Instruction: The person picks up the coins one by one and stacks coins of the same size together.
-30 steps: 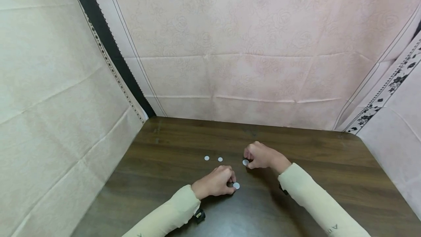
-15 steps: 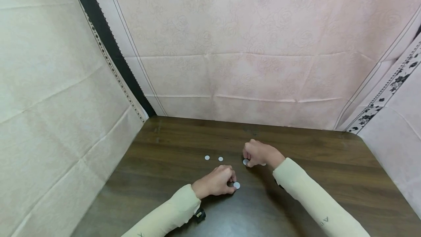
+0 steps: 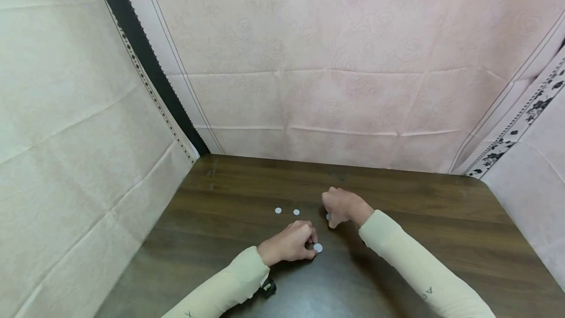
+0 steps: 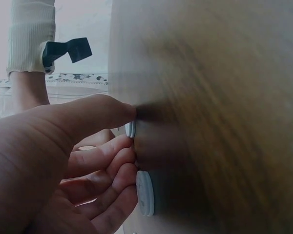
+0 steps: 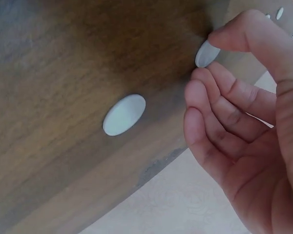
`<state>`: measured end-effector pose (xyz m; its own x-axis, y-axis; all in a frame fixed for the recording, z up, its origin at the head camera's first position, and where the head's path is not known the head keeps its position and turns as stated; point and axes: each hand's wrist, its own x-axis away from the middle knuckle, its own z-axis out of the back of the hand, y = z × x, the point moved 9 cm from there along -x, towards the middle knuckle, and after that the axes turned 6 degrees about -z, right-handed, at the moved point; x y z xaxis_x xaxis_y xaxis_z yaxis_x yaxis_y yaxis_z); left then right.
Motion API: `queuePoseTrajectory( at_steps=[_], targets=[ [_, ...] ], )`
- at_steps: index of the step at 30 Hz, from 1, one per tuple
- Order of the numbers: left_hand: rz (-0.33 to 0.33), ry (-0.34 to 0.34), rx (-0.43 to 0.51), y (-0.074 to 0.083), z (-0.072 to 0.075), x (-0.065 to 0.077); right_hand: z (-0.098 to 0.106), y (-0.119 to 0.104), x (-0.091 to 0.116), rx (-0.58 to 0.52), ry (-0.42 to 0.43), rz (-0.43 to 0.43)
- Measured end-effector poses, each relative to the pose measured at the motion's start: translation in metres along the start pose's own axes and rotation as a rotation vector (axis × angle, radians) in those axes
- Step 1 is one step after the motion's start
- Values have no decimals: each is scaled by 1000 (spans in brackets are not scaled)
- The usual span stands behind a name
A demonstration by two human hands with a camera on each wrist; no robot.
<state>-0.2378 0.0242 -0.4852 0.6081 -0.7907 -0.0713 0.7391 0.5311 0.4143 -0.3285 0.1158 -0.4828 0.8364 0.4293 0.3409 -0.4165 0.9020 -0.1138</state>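
Small white round discs lie on the brown wooden table (image 3: 212,239). In the head view my left hand (image 3: 288,243) has thumb and fingers bent toward one white disc (image 3: 318,248), the nearest one to me. The left wrist view shows this disc (image 4: 130,128) between thumb tip and index fingertip. My right hand (image 3: 346,206) reaches farther back and pinches another disc (image 3: 328,216), partly hidden by the fingers. From the right wrist, that disc (image 5: 207,53) sits between thumb and index finger, while the other fingers curl loosely beside it.
Two more discs, a left one (image 3: 278,210) and its neighbour (image 3: 296,212), lie beyond my left hand. Close to the right hand's fingers, a separate disc (image 5: 124,114) lies flat. A pale patterned cloth (image 3: 344,77) hangs behind the table's back edge.
My right hand and forearm have shifted slightly left, and its fingers now cover more of their disc. A disc glimpsed by the right wrist is hidden now. The left hand stays put.
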Motion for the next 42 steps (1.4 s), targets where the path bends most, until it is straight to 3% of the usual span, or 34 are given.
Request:
queuePoseTrajectory(
  at_steps=[5,12,29,42],
  targets=[
    [11,-3,-9,-1,0,0,-3,-1,-2,20,27,8],
    [35,-7,-20,-5,-3,0,-4,3,-1,-42,54,24],
    [-8,6,-13,0,-2,0,-6,4,-1,-4,81,79],
    [-5,3,-31,1,1,1,-4,0,4,-21,95,122]
  ],
)
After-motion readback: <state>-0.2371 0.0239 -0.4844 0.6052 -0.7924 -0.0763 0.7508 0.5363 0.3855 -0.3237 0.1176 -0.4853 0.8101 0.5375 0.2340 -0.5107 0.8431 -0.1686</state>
